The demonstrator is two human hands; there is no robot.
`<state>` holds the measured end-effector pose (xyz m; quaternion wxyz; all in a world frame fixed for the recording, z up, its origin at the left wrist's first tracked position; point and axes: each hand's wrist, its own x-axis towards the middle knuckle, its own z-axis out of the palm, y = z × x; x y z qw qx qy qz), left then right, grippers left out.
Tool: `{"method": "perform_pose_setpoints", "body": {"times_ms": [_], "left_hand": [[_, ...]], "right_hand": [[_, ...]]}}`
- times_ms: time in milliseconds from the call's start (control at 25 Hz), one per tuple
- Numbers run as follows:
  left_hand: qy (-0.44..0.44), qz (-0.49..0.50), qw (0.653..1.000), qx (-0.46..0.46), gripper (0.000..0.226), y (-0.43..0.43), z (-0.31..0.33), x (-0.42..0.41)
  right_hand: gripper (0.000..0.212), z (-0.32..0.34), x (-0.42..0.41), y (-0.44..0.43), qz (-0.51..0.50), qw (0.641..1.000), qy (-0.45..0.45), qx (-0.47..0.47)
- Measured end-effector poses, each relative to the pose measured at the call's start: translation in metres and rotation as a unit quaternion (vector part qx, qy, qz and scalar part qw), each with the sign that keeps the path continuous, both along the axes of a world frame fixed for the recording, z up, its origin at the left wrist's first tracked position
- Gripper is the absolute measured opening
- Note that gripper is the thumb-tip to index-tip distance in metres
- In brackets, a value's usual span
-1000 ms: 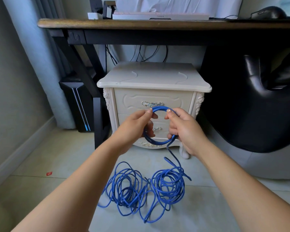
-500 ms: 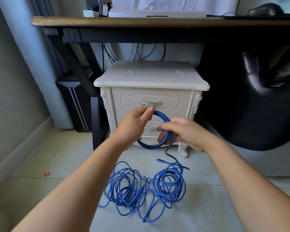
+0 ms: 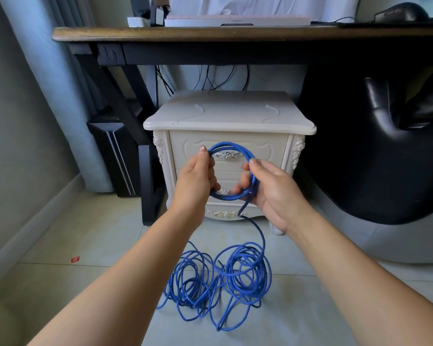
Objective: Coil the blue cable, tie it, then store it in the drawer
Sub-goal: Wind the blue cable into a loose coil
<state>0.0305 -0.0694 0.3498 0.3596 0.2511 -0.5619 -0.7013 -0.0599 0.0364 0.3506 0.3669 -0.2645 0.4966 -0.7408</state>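
I stand on a floor of pale grey tiles (image 3: 85,245), in a corner under a dark wooden worktop (image 3: 210,33) which carries a white keyboard (image 3: 235,20) and a black computer mouse (image 3: 400,12). Under it stands a cream carved nightstand (image 3: 230,113) with two drawers, both closed. To the left of it there is a black computer tower (image 3: 110,151) and a grey-blue curtain (image 3: 48,83). To the right is a black leather chair (image 3: 385,146). A small red scrap (image 3: 75,259) lies on the tiles at the left.

The thin blue cable (image 3: 231,196) is partly a round coil which I hold up in front of the upper drawer (image 3: 268,148). The rest lies as a loose heap on the floor below my arms. My left hand (image 3: 195,181) grips the left side of the coil with curled fingers. My right hand (image 3: 270,188) pinches the right side between thumb and fingers.

Half a second ago the coil was smaller and lower, and my right hand lay across it. Now the coil is wider, and my hands are further apart.
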Motion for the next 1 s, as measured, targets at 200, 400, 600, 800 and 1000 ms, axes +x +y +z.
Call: {"method": "perform_pose_setpoints", "body": {"times_ms": [200,400,600,800,1000], "left_hand": [[0.000,-0.193,0.975,0.114,0.033,-0.005,0.009,0.018],[-0.145,-0.231,0.962,0.000,0.044,-0.008,0.016,0.019],[-0.141,-0.192,0.965,-0.105,0.039,-0.001,0.015,0.011],[-0.049,-0.138,0.989,-0.004,0.045,-0.011,0.016,0.014],[-0.037,-0.076,0.996,0.003,0.044,-0.010,0.013,0.017]], "right_hand": [[0.024,0.002,-0.009,0.005,-0.009,0.993,0.095,0.067],[0.024,0.012,-0.006,0.007,0.047,0.931,0.313,0.184],[0.019,0.010,-0.008,0.009,0.056,0.947,0.284,0.139],[0.028,-0.004,-0.015,0.021,0.143,0.983,0.039,0.105],[0.033,0.001,-0.016,0.021,0.162,0.964,0.132,0.162]]}}
